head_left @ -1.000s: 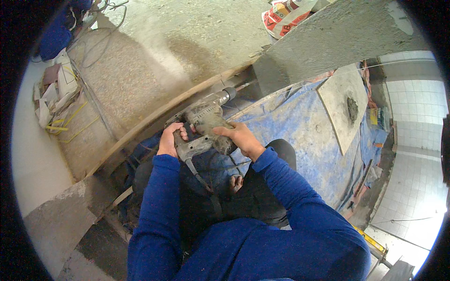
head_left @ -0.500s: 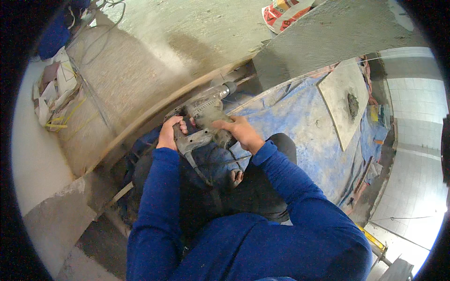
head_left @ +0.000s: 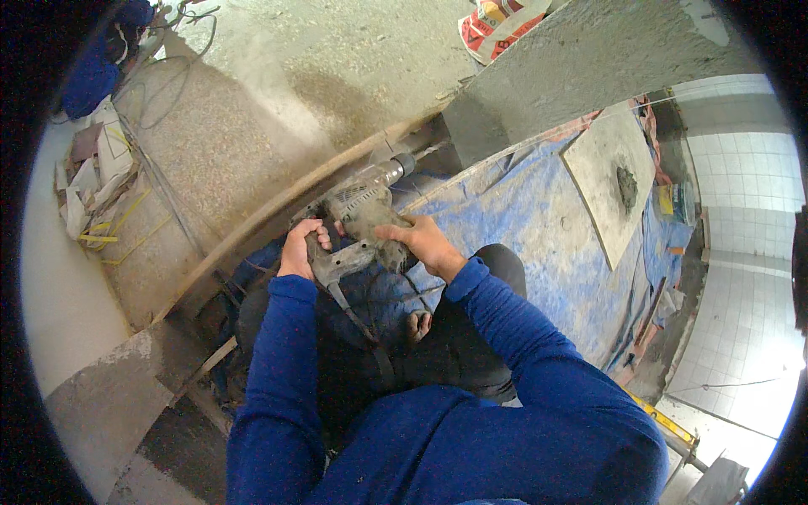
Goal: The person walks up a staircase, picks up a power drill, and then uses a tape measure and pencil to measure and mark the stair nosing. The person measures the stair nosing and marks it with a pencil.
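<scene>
Two blue sleeves (head_left: 534, 337): they reach from the near edge toward the middle, one on the left, one on the right.
Dark trousers (head_left: 502, 273): the person's bent right knee shows beside the right forearm.
Toes (head_left: 418, 325): bare, between the legs, below the tool.
Cord (head_left: 357, 320): runs from the drill's handle back toward the person.
Left hand (head_left: 301, 250): wrapped around the rear handle, fingers curled and pressed together.
Right hand (head_left: 427, 244): holds the drill from the right, thumb laid over the casing; its other fingers are hidden, so whether they are spread or together cannot be told.
Power drill (head_left: 364, 212): grey and dusty, between the two hands, its chuck (head_left: 402, 165) pointing to the far right; where the tip ends cannot be told.
Ledge edge (head_left: 290, 195): a pale strip just beyond the drill, running from near left to far right.
Tarp (head_left: 526, 236): blue, stained and creased, spread on the right.
Board (head_left: 593, 181): pale, lying over the tarp, with a dark patch of mortar (head_left: 626, 189).
Scraps (head_left: 97, 168): torn packaging and yellow straps, far left.
Cables (head_left: 172, 80): looped beyond the scraps.
Bag (head_left: 497, 32): red and white, at the far edge.
</scene>
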A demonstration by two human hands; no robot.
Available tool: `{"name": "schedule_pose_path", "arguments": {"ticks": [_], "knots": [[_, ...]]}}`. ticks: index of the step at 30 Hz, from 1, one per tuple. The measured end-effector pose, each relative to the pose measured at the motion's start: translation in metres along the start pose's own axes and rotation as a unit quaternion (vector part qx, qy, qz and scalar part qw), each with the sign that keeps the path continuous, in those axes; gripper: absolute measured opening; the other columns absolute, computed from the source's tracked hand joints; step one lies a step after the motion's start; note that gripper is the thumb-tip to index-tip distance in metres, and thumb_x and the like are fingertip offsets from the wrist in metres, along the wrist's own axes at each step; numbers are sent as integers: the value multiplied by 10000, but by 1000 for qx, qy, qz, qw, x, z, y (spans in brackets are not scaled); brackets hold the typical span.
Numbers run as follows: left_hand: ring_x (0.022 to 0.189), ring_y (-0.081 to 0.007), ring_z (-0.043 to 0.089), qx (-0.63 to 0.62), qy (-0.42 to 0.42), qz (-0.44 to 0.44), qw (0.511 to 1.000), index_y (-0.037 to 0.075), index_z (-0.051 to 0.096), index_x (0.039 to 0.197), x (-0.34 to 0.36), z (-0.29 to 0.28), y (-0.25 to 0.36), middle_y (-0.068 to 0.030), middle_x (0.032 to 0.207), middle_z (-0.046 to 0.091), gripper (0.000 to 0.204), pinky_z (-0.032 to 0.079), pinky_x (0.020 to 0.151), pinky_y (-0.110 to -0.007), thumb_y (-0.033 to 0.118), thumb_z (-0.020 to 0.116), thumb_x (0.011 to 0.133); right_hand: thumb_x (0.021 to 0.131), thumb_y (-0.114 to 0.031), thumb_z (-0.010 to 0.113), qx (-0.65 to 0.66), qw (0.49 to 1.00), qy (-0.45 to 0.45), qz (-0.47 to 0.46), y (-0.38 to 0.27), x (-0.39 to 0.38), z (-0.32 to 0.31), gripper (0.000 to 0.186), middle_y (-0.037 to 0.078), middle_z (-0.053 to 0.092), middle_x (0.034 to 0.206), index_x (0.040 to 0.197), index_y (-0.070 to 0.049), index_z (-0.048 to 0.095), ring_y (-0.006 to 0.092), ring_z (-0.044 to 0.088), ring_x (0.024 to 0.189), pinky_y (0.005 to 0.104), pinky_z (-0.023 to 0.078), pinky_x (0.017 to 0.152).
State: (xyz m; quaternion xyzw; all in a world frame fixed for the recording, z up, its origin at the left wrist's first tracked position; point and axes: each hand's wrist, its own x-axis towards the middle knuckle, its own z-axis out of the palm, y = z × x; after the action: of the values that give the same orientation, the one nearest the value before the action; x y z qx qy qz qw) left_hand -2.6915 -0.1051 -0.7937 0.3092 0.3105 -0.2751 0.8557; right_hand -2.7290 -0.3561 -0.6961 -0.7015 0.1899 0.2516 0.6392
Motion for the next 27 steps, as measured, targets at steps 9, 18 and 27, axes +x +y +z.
{"name": "schedule_pose_path", "arguments": {"ticks": [9,18,27], "knots": [[655,-160,531,1,-15,10,1000,64,551,911,-5,3,-4,-44,760,552,95,478,602,-314,123,625,911,832,-278,825,13,1000,-13,18,-5,-2,-2,564,148,731,1069,1194,125,667,201,697,899,336,555,837],[659,-156,536,9,-8,23,1000,64,558,903,-6,6,-6,-43,766,554,73,477,600,-311,112,613,914,834,-281,817,15,1000,-13,-3,-12,-7,-1,552,147,733,1071,1181,125,675,198,696,893,335,553,837],[650,-155,533,31,-18,13,999,65,543,904,-2,4,-6,-44,746,547,85,476,599,-310,115,610,916,827,-285,821,1,1000,-8,8,-7,-1,-4,523,137,740,1029,1140,115,697,187,696,866,324,552,822]]}}
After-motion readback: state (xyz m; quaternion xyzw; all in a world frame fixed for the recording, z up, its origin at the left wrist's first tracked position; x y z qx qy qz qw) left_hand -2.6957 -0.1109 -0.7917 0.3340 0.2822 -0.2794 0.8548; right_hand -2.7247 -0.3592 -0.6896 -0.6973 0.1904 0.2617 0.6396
